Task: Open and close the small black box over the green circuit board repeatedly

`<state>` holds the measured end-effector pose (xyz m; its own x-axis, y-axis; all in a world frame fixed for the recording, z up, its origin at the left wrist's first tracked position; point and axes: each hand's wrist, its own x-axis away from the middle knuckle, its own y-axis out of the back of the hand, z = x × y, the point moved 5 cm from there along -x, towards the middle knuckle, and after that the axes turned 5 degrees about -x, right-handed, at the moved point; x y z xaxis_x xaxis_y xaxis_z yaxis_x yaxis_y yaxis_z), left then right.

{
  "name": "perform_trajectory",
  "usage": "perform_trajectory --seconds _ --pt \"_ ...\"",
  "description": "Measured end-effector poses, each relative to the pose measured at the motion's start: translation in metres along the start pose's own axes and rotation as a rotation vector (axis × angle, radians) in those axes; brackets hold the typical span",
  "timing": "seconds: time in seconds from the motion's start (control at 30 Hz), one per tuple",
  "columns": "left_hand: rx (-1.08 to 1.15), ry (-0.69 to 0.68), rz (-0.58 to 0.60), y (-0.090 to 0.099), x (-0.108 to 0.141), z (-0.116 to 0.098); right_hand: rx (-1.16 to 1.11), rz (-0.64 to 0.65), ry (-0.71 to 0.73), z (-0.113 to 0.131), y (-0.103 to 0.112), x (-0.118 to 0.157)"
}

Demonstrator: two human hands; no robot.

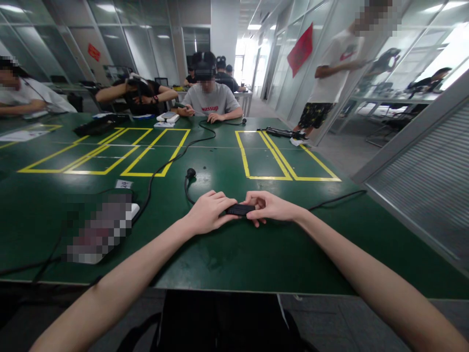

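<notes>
Pinching black block [240, 209] between narrowed fingers of left hand [210, 211] at one end, right hand [273, 208] at the other, low over green table [256, 264]. Apparently at a two-handed holding step, calling for even pressure from both sides. Farther out, can make out probable "24" on card [123, 184], "wassup" on grey shirt [224, 95], swoosh on white shirt [334, 61].

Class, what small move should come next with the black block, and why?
Perhaps the left grip should let go of the block and reach for the plug, leaving the right grip holding the block. Both grips are on the block, while the plug sits on the table, unconnected, just beyond the left grip.
</notes>
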<state>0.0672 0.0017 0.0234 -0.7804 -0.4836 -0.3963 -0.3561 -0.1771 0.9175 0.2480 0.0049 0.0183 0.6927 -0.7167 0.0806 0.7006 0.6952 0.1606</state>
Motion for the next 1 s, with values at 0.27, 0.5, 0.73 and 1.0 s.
perform_trajectory --seconds 0.27,0.5,0.73,1.0 --pt "0.024 0.042 -0.242 0.015 0.002 0.0 -0.249 -0.453 0.013 -0.01 0.045 -0.002" --pt "0.087 0.075 -0.201 0.009 0.003 0.007 -0.309 -1.2 0.307 -0.024 0.144 0.04" --pt "0.153 0.079 -0.14 0.003 0.004 0.01 0.273 -1.646 0.206 -0.036 0.182 0.09" --pt "0.182 0.112 -0.077 -0.001 0.005 0.013 0.696 -1.609 -0.197 -0.054 0.19 0.1"
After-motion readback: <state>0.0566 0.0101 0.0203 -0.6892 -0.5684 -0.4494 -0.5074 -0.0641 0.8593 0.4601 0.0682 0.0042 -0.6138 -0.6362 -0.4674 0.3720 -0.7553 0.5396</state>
